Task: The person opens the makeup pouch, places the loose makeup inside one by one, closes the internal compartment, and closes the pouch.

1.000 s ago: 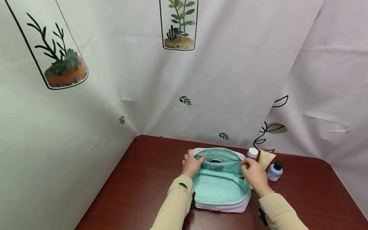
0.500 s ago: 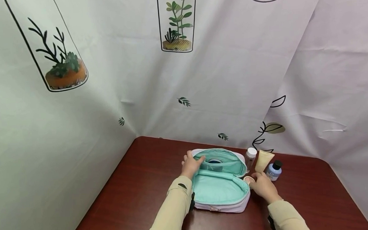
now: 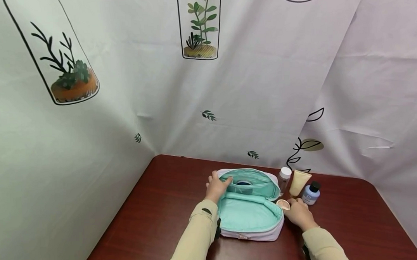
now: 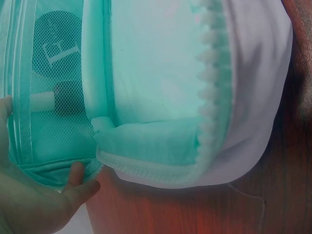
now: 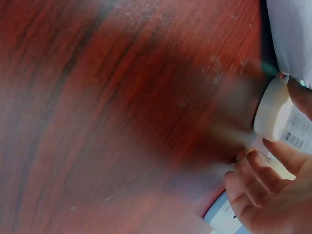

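A toiletry bag [image 3: 248, 212] with a pale lilac outside and mint lining lies unzipped on the table. My left hand [image 3: 216, 188] grips the left edge of its raised lid. Behind the lid's mesh pocket [image 4: 53, 126] are a dark round item [image 4: 57, 43] marked with a letter F and a small piece with a black end [image 4: 68, 98]. At the bag's right side, my right hand [image 3: 300, 214] pinches a small round flat jar [image 3: 283, 204] between thumb and finger. The right wrist view shows the jar's cream rim [image 5: 271, 109] and a barcode on its face.
A clear bottle with a white cap [image 3: 284, 178], a cream-coloured tube [image 3: 299, 182] and a blue bottle with a black cap [image 3: 310, 194] stand right of the bag. A patterned cloth [image 3: 262, 85] hangs behind the dark red table [image 3: 176, 185].
My right hand has left the lid's right edge and come down to the round jar, which has since tilted and shifted slightly right. My left hand stays on the lid.
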`<state>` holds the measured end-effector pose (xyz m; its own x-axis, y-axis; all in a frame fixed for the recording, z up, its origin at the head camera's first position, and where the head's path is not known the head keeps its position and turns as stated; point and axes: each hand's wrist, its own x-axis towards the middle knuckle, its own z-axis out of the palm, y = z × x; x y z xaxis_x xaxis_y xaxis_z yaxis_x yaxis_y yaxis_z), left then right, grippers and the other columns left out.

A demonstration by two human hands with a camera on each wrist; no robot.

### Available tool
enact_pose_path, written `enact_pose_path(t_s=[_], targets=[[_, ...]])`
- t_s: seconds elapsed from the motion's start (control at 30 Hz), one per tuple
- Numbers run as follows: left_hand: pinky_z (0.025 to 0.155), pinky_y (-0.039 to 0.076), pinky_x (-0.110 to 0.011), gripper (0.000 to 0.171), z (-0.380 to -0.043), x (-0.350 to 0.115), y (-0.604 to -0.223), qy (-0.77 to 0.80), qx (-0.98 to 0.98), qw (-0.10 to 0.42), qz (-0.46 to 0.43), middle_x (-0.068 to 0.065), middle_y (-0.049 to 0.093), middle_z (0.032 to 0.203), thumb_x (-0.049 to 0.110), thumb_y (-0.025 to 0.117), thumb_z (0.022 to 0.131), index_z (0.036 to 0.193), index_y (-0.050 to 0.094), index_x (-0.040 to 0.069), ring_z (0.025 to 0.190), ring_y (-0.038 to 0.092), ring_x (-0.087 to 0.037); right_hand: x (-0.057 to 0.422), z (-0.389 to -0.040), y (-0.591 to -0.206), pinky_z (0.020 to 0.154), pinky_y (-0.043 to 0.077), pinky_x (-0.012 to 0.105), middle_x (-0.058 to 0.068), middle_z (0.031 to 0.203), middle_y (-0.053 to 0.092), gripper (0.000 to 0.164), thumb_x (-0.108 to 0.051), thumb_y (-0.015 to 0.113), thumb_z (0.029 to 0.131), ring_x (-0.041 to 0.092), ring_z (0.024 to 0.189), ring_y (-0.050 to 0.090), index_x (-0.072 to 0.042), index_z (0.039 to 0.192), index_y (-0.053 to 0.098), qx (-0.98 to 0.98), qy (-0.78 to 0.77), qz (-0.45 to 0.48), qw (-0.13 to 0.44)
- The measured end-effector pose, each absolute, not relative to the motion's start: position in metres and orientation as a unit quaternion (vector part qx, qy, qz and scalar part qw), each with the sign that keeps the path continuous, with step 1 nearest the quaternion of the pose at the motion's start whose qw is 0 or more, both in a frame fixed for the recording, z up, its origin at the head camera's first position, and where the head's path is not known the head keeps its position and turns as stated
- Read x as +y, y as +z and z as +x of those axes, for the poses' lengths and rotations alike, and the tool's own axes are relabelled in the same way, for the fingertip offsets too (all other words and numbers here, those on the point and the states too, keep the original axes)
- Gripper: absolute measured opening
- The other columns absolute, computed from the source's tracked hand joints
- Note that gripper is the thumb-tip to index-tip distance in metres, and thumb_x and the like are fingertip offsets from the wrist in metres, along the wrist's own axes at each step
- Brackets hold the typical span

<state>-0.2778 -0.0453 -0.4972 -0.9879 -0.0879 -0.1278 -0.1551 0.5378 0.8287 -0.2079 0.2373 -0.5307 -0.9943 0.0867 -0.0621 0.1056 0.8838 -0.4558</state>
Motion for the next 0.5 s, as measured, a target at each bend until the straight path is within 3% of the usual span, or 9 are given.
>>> enact_pose_path(t_s=[0.13, 0.27, 0.5], targets=[[0.087, 0.036, -0.055, 0.075, -0.2765, -0.0457, -0.4968, 0.476, 0.876, 0.039, -0.068, -0.022, 0.033, 0.135, 0.046, 0.062, 0.085, 0.14, 0.027, 0.007, 0.116, 0.034, -0.043, 0.238, -0.209, -0.5339, 0.066, 0.043, 0.046, 0.017, 0.084, 0.053, 0.046, -0.029, 0.07, 0.077, 0.033, 0.079, 0.052, 0.007, 0.099, 0.05, 0.961, -0.27, 0.05, -0.002], [0.086, 0.036, -0.056, 0.077, -0.2772, -0.0458, -0.4972, 0.479, 0.875, 0.04, -0.064, -0.022, 0.031, 0.136, 0.046, 0.062, 0.085, 0.141, 0.025, 0.006, 0.115, 0.034, -0.043, 0.2394, -0.2109, -0.5376, 0.058, 0.039, 0.034, 0.009, 0.075, 0.052, 0.04, -0.015, 0.072, 0.075, 0.021, 0.066, 0.048, 0.003, 0.101, 0.046, 0.944, -0.329, 0.031, -0.024], [0.086, 0.036, -0.057, 0.078, -0.2776, -0.0455, -0.4971, 0.484, 0.872, 0.043, -0.063, -0.022, 0.03, 0.137, 0.046, 0.062, 0.085, 0.142, 0.024, 0.006, 0.116, 0.034, -0.043, 0.2401, -0.2141, -0.533, 0.07, 0.041, 0.035, 0.014, 0.091, 0.058, 0.034, 0.001, 0.067, 0.077, 0.025, 0.083, 0.052, 0.0, 0.11, 0.057, 0.919, -0.388, 0.018, -0.061]])
